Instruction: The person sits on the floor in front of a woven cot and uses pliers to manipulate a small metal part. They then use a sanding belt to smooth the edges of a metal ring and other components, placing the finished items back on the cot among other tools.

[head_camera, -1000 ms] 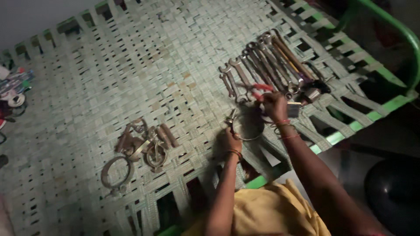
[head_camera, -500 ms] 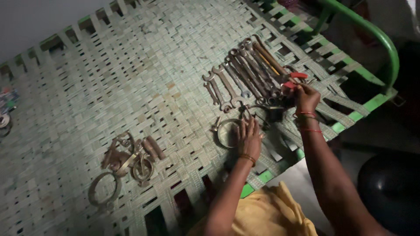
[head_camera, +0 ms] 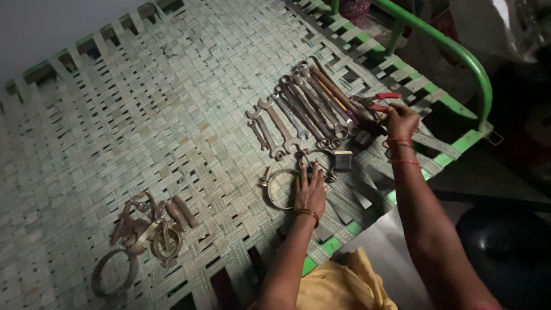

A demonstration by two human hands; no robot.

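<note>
Woven pale-green strapping makes up the bed (head_camera: 143, 115), framed by a green metal rail (head_camera: 453, 54) on the far side of the right hand. Well away from the left hand, toward the bed's near corner, lies a heap of rusty clamps and rings (head_camera: 143, 229). Between the two hands and just beyond them, a row of spanners (head_camera: 298, 115) lies side by side on the strapping. The left hand (head_camera: 310, 192) rests flat, fingers together, on a metal hose clamp ring (head_camera: 281, 186), with a small dark block (head_camera: 342, 161) just beside its fingertips. The right hand (head_camera: 400, 120) is closed around red-handled pliers (head_camera: 381, 102) at the end of the spanner row.
</note>
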